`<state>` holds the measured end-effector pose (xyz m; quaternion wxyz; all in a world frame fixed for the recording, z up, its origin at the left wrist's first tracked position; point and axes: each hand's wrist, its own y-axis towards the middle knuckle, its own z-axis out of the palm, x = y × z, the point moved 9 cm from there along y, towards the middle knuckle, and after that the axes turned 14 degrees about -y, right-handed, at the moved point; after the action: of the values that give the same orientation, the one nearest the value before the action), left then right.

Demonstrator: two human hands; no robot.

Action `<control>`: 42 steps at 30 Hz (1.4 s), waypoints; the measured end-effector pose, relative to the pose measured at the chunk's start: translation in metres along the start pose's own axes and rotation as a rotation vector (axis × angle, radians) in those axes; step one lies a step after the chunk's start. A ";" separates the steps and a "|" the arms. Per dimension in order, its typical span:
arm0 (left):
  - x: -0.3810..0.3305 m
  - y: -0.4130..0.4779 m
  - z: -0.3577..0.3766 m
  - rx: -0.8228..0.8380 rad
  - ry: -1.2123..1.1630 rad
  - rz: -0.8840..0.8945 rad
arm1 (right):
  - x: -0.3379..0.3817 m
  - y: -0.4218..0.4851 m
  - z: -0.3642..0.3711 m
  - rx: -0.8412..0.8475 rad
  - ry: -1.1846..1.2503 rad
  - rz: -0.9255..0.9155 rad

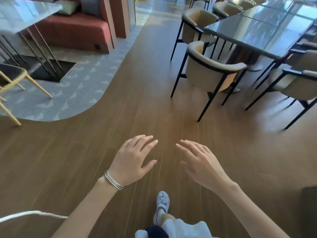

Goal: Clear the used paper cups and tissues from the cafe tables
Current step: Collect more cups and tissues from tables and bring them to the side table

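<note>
Cups, tissues nowhere visible; left hand (133, 158), right hand (204, 164) spread wide, empty, short of long table (257, 31); likely seeking step; next scan tabletop

Bright daylight fills the room. The dark worktop (257, 31) at upper right mirrors window panes in pale glare, and the wood floor (137, 100) carries a soft sheen at mid right. Chair legs throw faint shadows there. The chairs (291, 83) at the right edge smear with blur; straight lines bow toward the corners.
</note>
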<state>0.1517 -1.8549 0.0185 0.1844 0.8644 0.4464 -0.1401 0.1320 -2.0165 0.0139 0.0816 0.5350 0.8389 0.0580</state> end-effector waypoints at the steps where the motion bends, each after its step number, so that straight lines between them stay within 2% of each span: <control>1: 0.008 0.025 -0.004 -0.009 0.004 0.002 | -0.017 0.022 0.000 -0.008 -0.002 -0.003; 10: 0.085 0.192 -0.015 -0.030 -0.003 -0.064 | -0.126 0.189 0.008 -0.102 0.012 0.011; 17: 0.168 0.282 0.001 0.020 -0.015 -0.088 | -0.168 0.290 0.067 -0.046 0.045 0.011; 22: 0.240 0.376 -0.016 0.038 -0.023 -0.066 | -0.207 0.394 0.088 -0.031 0.037 0.022; 31: 0.348 0.559 -0.063 -0.011 -0.001 0.042 | -0.289 0.586 0.102 -0.112 -0.011 0.028; 42: 0.470 0.748 -0.022 0.062 -0.021 -0.010 | -0.411 0.758 0.193 -0.004 -0.013 0.008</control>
<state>1.0334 -1.9057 -0.0086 0.1615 0.8660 0.4440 -0.1641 1.0144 -2.0685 -0.0047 0.0881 0.5384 0.8361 0.0566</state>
